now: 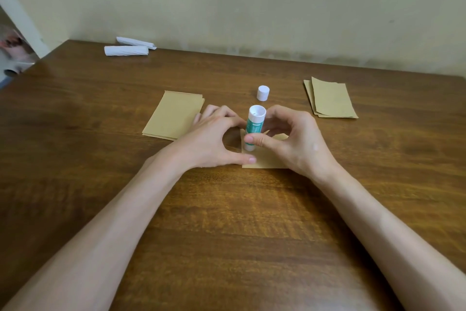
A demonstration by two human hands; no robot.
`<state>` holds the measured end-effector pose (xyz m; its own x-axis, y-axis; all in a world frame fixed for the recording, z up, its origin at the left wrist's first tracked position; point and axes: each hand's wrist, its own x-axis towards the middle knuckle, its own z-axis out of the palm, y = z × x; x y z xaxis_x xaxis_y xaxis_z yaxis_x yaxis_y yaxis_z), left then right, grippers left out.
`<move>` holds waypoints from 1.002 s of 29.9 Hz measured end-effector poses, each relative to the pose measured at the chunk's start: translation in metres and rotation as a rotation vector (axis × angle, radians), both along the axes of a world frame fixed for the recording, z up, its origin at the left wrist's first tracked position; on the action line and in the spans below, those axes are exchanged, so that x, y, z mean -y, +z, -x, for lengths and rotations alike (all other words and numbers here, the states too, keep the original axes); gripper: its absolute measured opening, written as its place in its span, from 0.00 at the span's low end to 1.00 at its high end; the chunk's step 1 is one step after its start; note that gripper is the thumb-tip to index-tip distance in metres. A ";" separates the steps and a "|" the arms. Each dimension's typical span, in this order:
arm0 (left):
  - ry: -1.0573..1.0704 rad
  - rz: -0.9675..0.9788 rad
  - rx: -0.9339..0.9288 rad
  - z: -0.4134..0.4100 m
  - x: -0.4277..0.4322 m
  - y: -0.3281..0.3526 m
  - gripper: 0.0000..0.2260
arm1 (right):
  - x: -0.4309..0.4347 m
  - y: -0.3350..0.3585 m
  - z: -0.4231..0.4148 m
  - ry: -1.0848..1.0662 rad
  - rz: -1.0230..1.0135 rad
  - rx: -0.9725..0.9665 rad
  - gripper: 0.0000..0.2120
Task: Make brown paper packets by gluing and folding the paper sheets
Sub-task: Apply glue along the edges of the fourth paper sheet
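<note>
A brown paper sheet (267, 158) lies flat at the table's centre, mostly covered by my hands. My right hand (297, 141) grips a white and green glue stick (254, 126), held upright with its lower end on the sheet's left edge. My left hand (214, 139) presses on the sheet's left side, thumb at the near left corner. The glue stick's white cap (263, 93) stands on the table just beyond. A stack of brown sheets (174, 115) sits to the left, and another brown paper pile (330, 98) to the right.
Two white paper rolls (127, 47) lie at the far left of the wooden table (227, 222), near the wall. The table's left edge runs diagonally at the far left, with clutter past it.
</note>
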<state>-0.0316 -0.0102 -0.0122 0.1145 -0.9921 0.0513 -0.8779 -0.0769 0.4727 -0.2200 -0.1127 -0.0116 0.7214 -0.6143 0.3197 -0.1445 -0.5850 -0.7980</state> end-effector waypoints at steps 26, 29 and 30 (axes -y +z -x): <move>0.008 -0.033 0.013 -0.002 0.000 0.000 0.41 | -0.006 0.013 -0.003 0.042 0.139 -0.161 0.10; 0.011 -0.056 0.019 -0.001 0.000 0.002 0.41 | -0.006 0.011 -0.004 0.011 0.145 -0.134 0.11; 0.013 -0.064 0.019 -0.001 0.000 0.003 0.41 | -0.007 0.010 -0.005 -0.002 0.147 -0.126 0.11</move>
